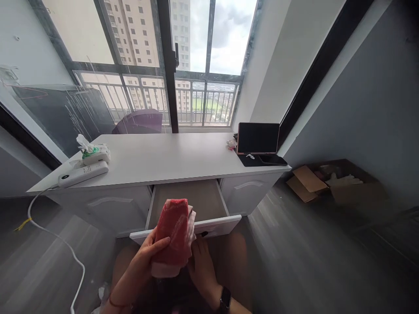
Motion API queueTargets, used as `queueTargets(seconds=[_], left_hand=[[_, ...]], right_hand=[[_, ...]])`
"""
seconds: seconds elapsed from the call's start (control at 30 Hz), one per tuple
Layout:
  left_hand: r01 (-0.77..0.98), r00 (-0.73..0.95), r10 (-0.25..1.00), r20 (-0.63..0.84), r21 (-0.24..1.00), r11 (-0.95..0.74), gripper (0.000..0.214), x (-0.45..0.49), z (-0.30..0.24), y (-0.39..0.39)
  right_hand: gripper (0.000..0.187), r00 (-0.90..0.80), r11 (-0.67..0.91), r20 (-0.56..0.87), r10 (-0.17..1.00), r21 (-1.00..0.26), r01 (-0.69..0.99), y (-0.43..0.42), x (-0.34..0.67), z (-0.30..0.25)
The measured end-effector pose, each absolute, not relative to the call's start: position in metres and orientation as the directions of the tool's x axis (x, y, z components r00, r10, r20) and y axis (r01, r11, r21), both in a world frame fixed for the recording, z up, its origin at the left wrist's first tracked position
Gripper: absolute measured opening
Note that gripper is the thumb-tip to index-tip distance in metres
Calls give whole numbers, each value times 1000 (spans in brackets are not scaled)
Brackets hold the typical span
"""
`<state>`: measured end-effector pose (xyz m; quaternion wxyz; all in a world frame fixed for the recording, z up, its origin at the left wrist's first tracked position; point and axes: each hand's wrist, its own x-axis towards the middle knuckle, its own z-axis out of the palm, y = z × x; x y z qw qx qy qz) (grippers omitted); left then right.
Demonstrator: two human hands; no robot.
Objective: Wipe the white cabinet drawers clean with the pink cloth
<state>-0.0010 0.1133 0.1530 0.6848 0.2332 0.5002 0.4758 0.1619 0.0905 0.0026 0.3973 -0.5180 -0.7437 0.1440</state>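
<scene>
My left hand (149, 255) is closed on a stack of folded cloths (173, 231), its thumb lying across the top. The uppermost cloth is red, and paler layers show along the stack's right side. Just right of the stack, my right hand (202, 266) has its fingers stretched forward against or close to the drawer front, by a dark knob (204, 234); the stack partly hides them. Beyond both hands, the drawer (188, 194) of the white desk is pulled out, with its bare grey-beige bottom showing.
A power strip (83, 173) and a tissue pack (96, 155) lie on the desk's left end. A dark-screened tablet (258, 138) stands at its right end. An open cardboard box (360, 192) sits on the floor at right. A white cable (57, 235) runs down at left.
</scene>
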Motion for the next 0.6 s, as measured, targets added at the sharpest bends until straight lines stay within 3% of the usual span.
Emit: queueTargets(seconds=[0.13,0.3,0.5,0.6], left_hand=[[-383,88,936,-342,856,349,57,17,173,161],[-174,227,947,-225,948,267,53,35,167,203],[162,454,854,-254,966,201,50,48,130,240],[409,459,871,-178,912,-30,49,65,114,257]], right_hand=[[54,-176,420,404,898,-666,617,80,167,8],[55,-196,423,390,900,-667,613,82,174,17],[61,-285,469,375,882,-649,599,83,185,20],[60,-290,482,388,875,-634,605,82,187,18]])
